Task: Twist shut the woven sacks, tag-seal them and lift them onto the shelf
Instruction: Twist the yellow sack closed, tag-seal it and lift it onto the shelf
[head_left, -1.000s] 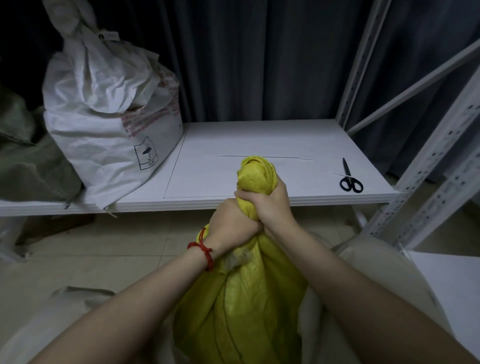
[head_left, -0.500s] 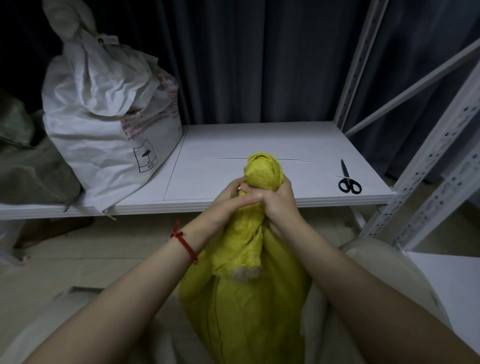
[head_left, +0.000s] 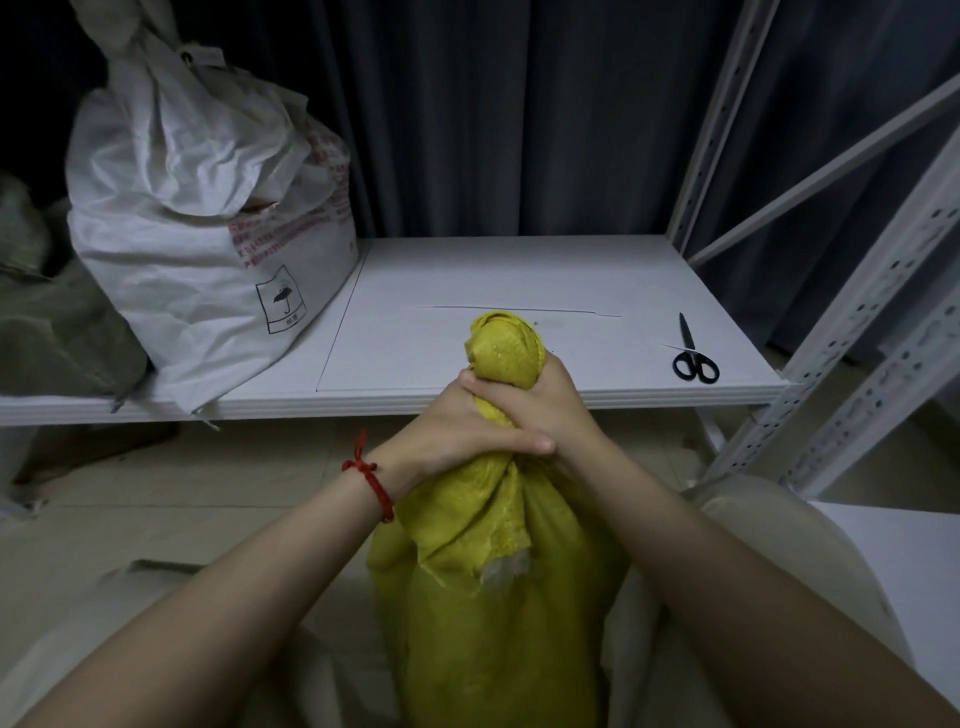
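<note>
A yellow woven sack (head_left: 498, 597) stands upright on the floor between my arms, in front of the white shelf (head_left: 467, 400). Its mouth is gathered into a twisted neck whose bunched top sticks up above my fists. My left hand (head_left: 457, 431), with a red string at the wrist, is wrapped around the lower neck, thumb lying across. My right hand (head_left: 545, 400) grips the neck just above and to the right. On the shelf lies a long thin white tie (head_left: 519, 310), flat behind the sack top.
A tied white woven sack (head_left: 208, 218) stands on the shelf at left, with a grey-green sack (head_left: 47, 322) beside it. Black scissors (head_left: 693, 353) lie at the shelf's right front. White perforated uprights (head_left: 857, 332) rise at right; a dark curtain hangs behind.
My left hand has regripped the sack neck, shifting from a fist to fingers laid across it below the right hand. The neck looks tighter and the view has tilted slightly.
</note>
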